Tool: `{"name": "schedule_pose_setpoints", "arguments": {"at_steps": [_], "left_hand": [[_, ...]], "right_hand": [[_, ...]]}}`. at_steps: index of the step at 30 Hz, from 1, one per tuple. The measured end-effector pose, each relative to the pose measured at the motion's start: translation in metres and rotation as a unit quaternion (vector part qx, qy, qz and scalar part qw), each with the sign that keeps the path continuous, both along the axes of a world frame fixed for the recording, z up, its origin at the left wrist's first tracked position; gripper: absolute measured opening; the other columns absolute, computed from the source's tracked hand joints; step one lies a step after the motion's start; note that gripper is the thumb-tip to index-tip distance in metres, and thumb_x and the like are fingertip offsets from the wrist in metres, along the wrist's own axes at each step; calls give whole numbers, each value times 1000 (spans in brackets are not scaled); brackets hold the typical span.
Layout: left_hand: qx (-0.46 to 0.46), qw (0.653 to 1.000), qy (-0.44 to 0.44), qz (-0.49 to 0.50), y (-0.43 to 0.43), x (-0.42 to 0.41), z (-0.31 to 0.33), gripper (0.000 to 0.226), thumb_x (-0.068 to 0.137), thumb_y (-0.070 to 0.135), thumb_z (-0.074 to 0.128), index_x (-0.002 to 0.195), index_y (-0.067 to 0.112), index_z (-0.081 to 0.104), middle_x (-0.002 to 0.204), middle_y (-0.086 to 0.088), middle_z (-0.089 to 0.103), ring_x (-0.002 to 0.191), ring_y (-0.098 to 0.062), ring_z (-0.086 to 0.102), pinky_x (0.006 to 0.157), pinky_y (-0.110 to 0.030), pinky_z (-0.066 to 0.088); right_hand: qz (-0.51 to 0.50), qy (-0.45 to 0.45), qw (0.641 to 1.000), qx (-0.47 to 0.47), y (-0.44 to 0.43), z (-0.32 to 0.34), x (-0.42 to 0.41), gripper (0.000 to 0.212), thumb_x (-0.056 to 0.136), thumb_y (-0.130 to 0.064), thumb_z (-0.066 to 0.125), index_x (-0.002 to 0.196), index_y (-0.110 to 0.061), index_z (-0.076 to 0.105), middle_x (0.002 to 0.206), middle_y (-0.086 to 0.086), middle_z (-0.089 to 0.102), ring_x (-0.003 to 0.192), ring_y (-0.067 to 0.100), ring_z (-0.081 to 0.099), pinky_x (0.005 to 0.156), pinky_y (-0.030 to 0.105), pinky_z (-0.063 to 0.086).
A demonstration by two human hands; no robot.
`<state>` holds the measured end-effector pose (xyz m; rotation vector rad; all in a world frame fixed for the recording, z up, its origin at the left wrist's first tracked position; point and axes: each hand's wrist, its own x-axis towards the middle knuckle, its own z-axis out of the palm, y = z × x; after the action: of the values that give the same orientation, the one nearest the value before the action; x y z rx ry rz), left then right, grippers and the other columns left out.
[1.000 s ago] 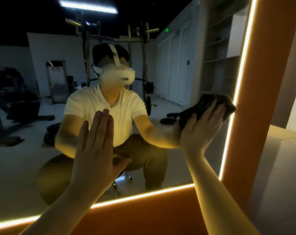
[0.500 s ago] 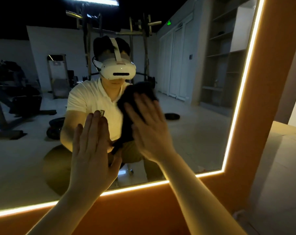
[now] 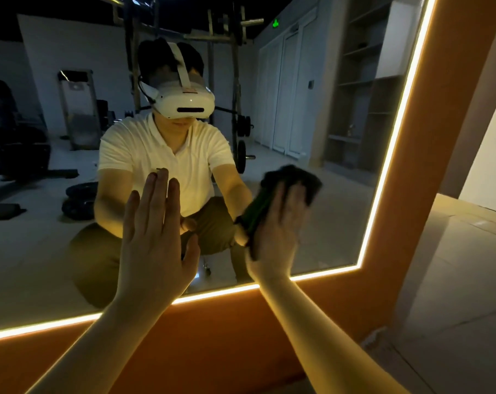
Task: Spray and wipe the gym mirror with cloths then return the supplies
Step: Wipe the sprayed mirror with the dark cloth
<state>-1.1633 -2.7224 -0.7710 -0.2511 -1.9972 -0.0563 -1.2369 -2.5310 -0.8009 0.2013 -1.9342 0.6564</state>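
At mirror [image 3: 340, 209] lower right: right hand [image 3: 278, 231], grip flat, pressed cloth [image 3: 298, 180] to it for wiping; left hand [image 3: 155, 243], grip open, empty, lay flat on mirror, likely bracing.

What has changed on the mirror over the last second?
The right hand, pressing the dark cloth flat on the mirror, swept left from its right edge to the middle, then back rightward. Nothing taken or released. The left hand stayed flat on the glass.
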Motion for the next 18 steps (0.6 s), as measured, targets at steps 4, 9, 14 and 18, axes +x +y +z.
{"name": "schedule_pose_setpoints", "arguments": {"at_steps": [4,9,14,18], "left_hand": [[12,999,-21,-25,-2,5,-8,76,91,12,47,161,-4,23,171,-23,16,160,-36,11,128,-59,14],[0,998,-43,-50,5,6,-22,72,93,19,49,160,-2,30,170,-22,19,159,-37,15,124,-64,21],[-30,997,-43,-59,16,1,-29,73,90,23,59,156,-2,39,168,-21,25,158,-36,19,124,-61,24],[-24,998,-34,-49,22,1,-30,70,88,22,62,153,0,46,162,-24,34,153,-40,29,120,-62,31]], "right_hand": [[117,41,963,241,-15,-18,17,61,107,-27,49,163,-17,25,171,9,15,160,28,5,129,48,7],[91,8,933,348,52,-30,12,56,109,-32,39,161,-18,24,169,10,22,160,25,6,129,49,15],[-9,-45,993,112,127,-33,3,64,100,-10,52,161,-12,32,168,19,21,156,36,20,121,59,33],[-49,-30,996,67,128,-18,0,56,95,-11,61,150,-12,51,141,23,49,129,36,48,106,52,48]]}}
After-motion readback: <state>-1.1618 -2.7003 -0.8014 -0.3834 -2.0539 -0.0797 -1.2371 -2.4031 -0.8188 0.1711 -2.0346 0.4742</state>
